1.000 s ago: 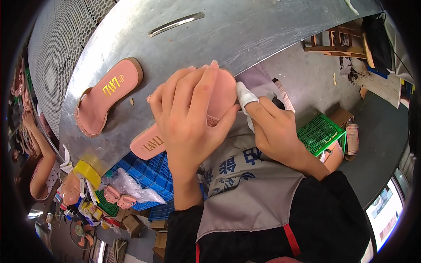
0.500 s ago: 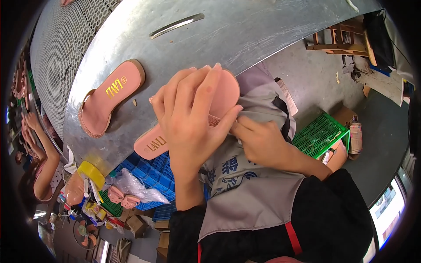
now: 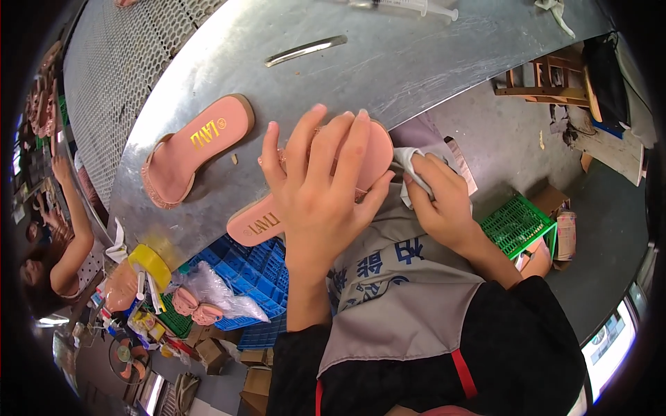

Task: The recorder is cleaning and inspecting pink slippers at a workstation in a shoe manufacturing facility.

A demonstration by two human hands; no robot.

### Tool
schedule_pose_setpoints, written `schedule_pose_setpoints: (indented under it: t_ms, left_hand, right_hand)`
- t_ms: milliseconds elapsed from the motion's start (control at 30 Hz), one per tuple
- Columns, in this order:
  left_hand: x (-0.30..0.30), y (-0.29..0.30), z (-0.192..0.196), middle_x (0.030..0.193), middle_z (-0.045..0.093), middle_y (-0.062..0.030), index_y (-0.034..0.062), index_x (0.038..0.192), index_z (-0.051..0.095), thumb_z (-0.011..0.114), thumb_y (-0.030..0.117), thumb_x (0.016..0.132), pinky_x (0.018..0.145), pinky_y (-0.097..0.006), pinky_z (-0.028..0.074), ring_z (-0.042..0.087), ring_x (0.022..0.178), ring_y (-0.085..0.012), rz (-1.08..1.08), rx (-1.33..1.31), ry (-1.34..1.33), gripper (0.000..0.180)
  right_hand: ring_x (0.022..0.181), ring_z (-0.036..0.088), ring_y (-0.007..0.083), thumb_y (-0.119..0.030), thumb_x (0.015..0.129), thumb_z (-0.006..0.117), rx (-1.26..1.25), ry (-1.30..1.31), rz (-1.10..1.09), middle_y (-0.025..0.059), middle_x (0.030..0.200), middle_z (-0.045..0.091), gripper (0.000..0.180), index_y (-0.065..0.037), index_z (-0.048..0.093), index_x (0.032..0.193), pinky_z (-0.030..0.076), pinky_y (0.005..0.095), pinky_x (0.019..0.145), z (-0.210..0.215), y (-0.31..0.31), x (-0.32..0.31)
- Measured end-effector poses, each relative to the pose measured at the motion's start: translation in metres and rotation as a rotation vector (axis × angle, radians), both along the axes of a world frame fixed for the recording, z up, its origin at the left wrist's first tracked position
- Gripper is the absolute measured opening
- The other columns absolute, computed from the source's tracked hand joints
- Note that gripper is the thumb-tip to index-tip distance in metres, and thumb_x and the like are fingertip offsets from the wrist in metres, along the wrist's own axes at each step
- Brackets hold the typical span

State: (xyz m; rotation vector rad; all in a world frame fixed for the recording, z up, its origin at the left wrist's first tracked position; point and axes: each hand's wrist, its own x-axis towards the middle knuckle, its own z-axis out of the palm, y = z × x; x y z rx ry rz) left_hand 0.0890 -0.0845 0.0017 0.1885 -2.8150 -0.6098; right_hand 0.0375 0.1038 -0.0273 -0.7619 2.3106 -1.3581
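A pink slide sandal with a glittery strap lies near the table's front edge, its gold-printed end toward the left. My left hand grips it from above, fingers over the strap and thumb along the near side, hiding much of its middle. In my right hand is a bunched whitish cloth, pinched close to the sandal's rounded right end; I cannot tell whether they touch. Its lookalike, a second pink sandal, rests sole down farther left, untouched.
The metal table carries a curved metal strip, a syringe and a yellow tape roll. Blue crates stand below its edge, a green crate at right. Another person's arm shows at far left.
My right hand has moved right and up from beside the apron, and the whitish cloth now shows in it. The left hand's fingers have spread a little on the sandal. The view has shifted.
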Motion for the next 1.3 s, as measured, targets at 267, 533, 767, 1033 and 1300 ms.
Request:
schedule_pose_setpoints:
  t_ms: [267,533,767,1033,1300]
  left_hand:
    - [0.0,0.004,-0.004,0.123,0.064,-0.0062,0.0082,0.134,0.061,0.087,0.026,0.061,0.108,-0.048,0.033,0.056,0.119,-0.0286,0.035,-0.065,-0.027,0.08]
    - [0.021,0.0,0.016,0.121,0.064,-0.0067,0.0064,0.129,0.065,0.09,0.026,0.057,0.101,-0.046,0.037,0.057,0.113,-0.0289,0.064,-0.028,0.294,0.078]
    - [0.042,-0.007,0.035,0.122,0.064,-0.0081,0.0066,0.128,0.065,0.092,0.027,0.054,0.098,-0.045,0.042,0.056,0.112,-0.0326,0.048,0.009,0.388,0.082]
    - [0.082,0.024,0.049,0.11,0.065,-0.014,0.0031,0.116,0.066,0.09,0.02,0.061,0.085,-0.041,0.05,0.063,0.097,-0.0316,-0.03,0.396,0.652,0.062]
    - [0.089,0.009,0.004,0.085,0.061,-0.0067,-0.0019,0.105,0.068,0.068,0.033,0.094,0.07,-0.027,0.049,0.06,0.076,-0.0154,0.033,0.985,0.26,0.036]
  right_hand:
    - [0.069,0.06,0.0296,0.002,0.092,0.061,-0.143,0.086,0.04,0.0155,0.089,0.06,0.036,0.001,0.061,0.128,0.049,0.0343,0.061,-0.011,-0.013,-0.016]
    - [0.071,0.06,0.0291,0.008,0.082,0.059,-0.196,-0.038,0.21,0.0142,0.086,0.058,0.044,-0.002,0.064,0.125,0.05,0.0343,0.065,-0.018,0.016,0.0]
    - [0.068,0.057,0.0217,0.008,0.089,0.057,-0.265,-0.125,0.153,0.0113,0.083,0.055,0.033,0.001,0.065,0.12,0.046,0.0306,0.063,-0.026,0.017,0.004]
    - [0.069,0.055,0.024,0.004,0.09,0.059,-0.281,0.042,0.219,0.0117,0.082,0.055,0.027,0.0,0.064,0.117,0.044,0.0322,0.063,-0.033,0.023,0.017]
    - [0.057,0.05,0.0016,-0.012,0.1,0.056,-0.272,-0.56,0.102,-0.0028,0.082,0.061,0.024,-0.004,0.067,0.12,0.04,0.0185,0.048,-0.06,0.017,0.012]
